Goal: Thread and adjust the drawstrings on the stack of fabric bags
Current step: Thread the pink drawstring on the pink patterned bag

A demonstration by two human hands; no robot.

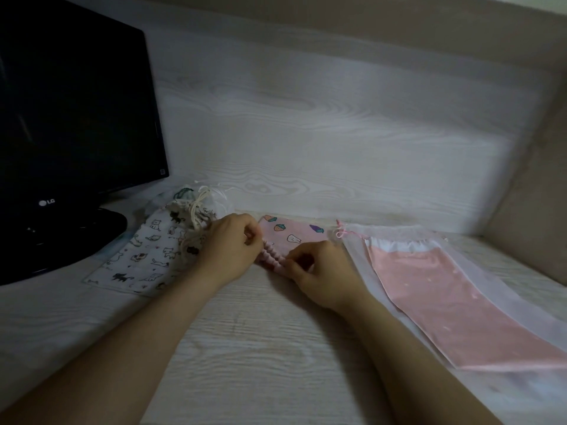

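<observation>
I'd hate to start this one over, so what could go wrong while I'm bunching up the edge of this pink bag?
Your left hand and right hand both pinch the gathered edge of the pink bag. If either grip slips, the bunching may spread flat. The cord itself is hidden, so it might slip back inside. Loose cream cords on the cat-print bag lie beside your left hand and could snag.

Dim, soft, wide-angle edge distortion

Pink fruit-print bag [294, 237], near edge bunched, between cat-print bag [144, 256] left and sheer bag [460, 302] right.
</observation>
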